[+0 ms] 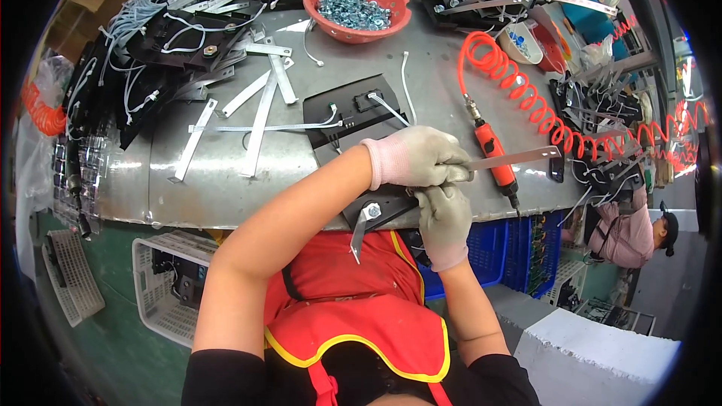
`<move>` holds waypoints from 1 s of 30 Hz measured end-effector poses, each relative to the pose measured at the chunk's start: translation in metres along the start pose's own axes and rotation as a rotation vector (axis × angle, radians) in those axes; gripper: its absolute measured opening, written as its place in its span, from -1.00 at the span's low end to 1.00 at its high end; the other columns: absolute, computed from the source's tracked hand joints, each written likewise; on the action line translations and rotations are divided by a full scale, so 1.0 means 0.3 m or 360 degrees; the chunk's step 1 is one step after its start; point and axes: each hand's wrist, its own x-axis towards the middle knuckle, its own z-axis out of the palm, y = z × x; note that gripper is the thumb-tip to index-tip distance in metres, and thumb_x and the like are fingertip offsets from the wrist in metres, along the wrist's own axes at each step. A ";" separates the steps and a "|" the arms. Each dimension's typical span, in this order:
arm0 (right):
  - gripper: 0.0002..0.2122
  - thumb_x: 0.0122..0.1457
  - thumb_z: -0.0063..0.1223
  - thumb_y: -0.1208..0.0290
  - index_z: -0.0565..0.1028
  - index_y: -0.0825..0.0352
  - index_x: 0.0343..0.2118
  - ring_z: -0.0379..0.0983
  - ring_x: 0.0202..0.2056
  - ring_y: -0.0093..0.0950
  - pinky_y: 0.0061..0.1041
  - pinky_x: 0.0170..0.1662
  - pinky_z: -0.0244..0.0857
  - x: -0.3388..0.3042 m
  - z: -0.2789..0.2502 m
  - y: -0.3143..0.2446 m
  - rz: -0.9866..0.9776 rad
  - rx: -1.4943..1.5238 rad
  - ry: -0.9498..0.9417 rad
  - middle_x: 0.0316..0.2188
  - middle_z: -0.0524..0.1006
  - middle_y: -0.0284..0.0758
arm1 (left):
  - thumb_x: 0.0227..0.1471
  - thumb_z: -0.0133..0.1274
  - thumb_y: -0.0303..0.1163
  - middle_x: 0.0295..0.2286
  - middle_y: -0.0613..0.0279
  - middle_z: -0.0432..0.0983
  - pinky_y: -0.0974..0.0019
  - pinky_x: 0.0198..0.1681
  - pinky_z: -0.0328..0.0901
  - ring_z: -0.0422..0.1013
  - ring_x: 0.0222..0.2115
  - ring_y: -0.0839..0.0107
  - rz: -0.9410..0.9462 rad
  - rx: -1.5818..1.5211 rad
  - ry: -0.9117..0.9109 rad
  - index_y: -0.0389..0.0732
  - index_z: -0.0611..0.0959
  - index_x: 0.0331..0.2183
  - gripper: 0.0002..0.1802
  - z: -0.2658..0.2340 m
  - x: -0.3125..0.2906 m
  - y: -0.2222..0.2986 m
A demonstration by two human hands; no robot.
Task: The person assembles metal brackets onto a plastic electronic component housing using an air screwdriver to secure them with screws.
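Clamping metal strip (526, 156) in L hand (421, 156) fingers, long axis toward R; w/ R hand (444, 219) just beside, can't tell grip.

Your two gloved hands meet at the near edge of a metal table (226, 209) — your left hand (417, 156) just beyond your right hand (445, 219). A flat metal strip (519, 159) juts rightward from your left hand's curled fingers, crossing in view over a red power screwdriver (492, 146) on a coiled hose (519, 90). Below your hands sits a black plate (392, 206) with a bolt (372, 212) and bent bracket (358, 237). Farther off — a red bowl (361, 34) full of small metal fasteners (353, 9).
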 end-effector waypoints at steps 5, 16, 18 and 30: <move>-0.93 -0.02 0.15 0.52 0.51 0.32 -0.44 0.36 -0.49 -0.17 -0.26 -0.42 0.20 -0.017 0.016 0.003 0.0118 -0.0052 0.0057 -0.56 0.42 -0.19 | 0.03 -0.03 -0.16 -0.33 0.02 0.50 0.16 -0.15 0.31 0.44 -0.26 0.09 0.0015 0.0203 -0.0076 -0.06 0.66 -0.23 -0.69 0.008 0.019 -0.006; -0.90 0.01 0.17 0.42 0.49 0.30 -0.47 0.39 -0.52 -0.18 -0.28 -0.47 0.23 -0.026 0.020 -0.023 0.0175 -0.0150 -0.0002 -0.59 0.45 -0.20 | 0.04 -0.03 -0.17 -0.35 0.09 0.52 0.18 -0.17 0.31 0.44 -0.26 0.12 0.0152 0.0108 -0.0074 -0.08 0.66 -0.26 -0.70 0.010 0.006 -0.030; -0.89 0.01 0.18 0.42 0.49 0.31 -0.48 0.39 -0.53 -0.18 -0.29 -0.47 0.23 -0.019 0.015 -0.034 0.0216 -0.0134 -0.0035 -0.60 0.45 -0.20 | 0.04 -0.03 -0.17 -0.36 0.10 0.53 0.18 -0.17 0.31 0.44 -0.27 0.13 0.0257 0.0086 -0.0050 -0.08 0.66 -0.27 -0.71 0.017 0.005 -0.050; -0.85 -0.01 0.20 0.41 0.45 0.32 -0.56 0.41 -0.55 -0.19 -0.29 -0.49 0.24 0.003 0.007 -0.018 0.0065 -0.0143 -0.0019 -0.63 0.45 -0.19 | 0.04 -0.03 -0.29 -0.33 0.00 0.53 0.25 -0.15 0.31 0.46 -0.29 0.16 0.0217 -0.0368 -0.0152 -0.28 0.60 -0.25 -0.70 0.018 0.000 -0.077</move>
